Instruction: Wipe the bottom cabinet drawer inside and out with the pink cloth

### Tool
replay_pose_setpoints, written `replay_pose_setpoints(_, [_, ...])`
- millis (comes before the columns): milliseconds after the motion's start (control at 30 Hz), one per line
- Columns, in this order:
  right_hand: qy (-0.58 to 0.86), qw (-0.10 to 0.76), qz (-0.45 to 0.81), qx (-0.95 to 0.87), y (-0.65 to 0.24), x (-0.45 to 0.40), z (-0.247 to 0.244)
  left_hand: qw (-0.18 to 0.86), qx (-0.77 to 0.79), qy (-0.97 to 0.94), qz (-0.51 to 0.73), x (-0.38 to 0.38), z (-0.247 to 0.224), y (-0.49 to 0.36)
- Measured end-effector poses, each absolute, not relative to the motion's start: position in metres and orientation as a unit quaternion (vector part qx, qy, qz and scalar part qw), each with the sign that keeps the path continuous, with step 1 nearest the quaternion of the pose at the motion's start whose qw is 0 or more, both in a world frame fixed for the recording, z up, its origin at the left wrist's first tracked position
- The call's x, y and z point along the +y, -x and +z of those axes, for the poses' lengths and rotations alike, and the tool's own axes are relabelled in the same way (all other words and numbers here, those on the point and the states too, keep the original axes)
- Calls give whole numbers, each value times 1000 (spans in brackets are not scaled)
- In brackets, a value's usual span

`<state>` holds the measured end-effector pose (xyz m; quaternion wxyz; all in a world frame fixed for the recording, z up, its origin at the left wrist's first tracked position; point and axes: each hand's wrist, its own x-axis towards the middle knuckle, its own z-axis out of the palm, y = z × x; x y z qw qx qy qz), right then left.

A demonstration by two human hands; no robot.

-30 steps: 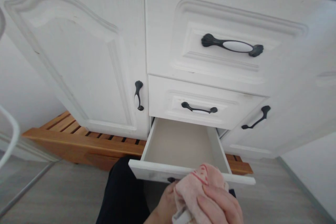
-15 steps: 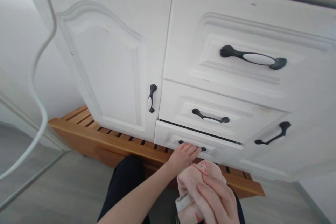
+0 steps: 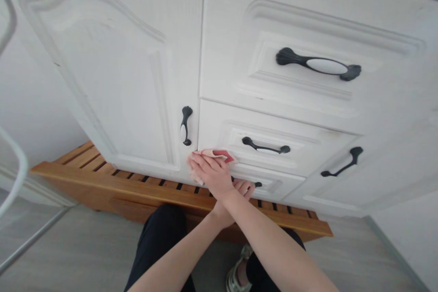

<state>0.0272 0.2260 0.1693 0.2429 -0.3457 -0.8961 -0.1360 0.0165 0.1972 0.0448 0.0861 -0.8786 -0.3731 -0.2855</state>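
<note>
My right hand (image 3: 212, 174) presses a pink and white cloth (image 3: 224, 155) against the left edge of the drawer fronts, close to the seam with the cupboard door. Its fingers lie over the cloth and point left. Under my right forearm, my left hand (image 3: 243, 188) has its fingers curled round the dark handle (image 3: 258, 184) of the bottom drawer (image 3: 273, 185); the forearm hides part of that hand. Just above is the middle drawer (image 3: 308, 153) with its own dark and white handle (image 3: 266, 147).
A large top drawer (image 3: 232, 68) and a left cupboard door (image 3: 126, 82) make up the white cabinet. A slatted wooden bench (image 3: 102, 187) runs beneath it, in front of my knees. A white cable (image 3: 17, 159) hangs at far left.
My right hand has carried the cloth up and left across my left arm onto the drawer fronts. The dark gap above the bottom drawer has closed. My left hand stays at its handle.
</note>
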Motion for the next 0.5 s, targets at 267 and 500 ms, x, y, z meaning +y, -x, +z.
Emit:
replay_pose_setpoints(267, [435, 276, -220, -828, -87, 220, 143, -155, -502, 849, -54, 74, -64, 22])
replay_pose_setpoints(500, [481, 204, -291, -801, -233, 194, 147, -370, -451, 802, 134, 53, -104, 40])
